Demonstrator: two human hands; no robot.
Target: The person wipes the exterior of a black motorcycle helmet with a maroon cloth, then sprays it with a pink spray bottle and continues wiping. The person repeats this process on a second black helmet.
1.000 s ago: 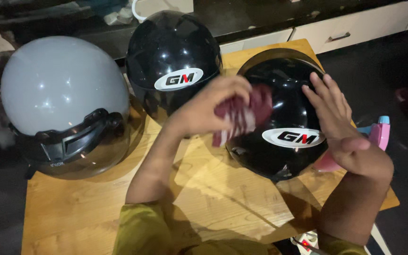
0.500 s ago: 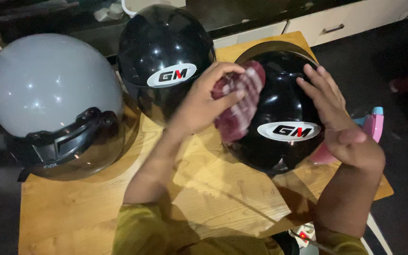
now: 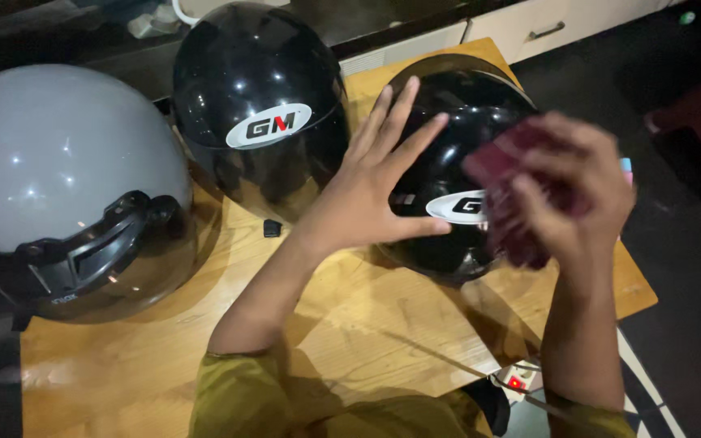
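With our left hand (image 3: 371, 195) spread flat on the near black helmet (image 3: 448, 174), our right hand (image 3: 569, 191) clutches the maroon cloth (image 3: 513, 203) against its right flank, where steady bracing seems wise.

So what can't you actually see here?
- Maroon cloth: motion-blurred in the right hand, pattern unreadable.
- Right black helmet: front hidden by both hands; the left hand lies flat on it.
- Grey helmet: cut off by the left edge.
- Small dark piece on the table: too small to identify.
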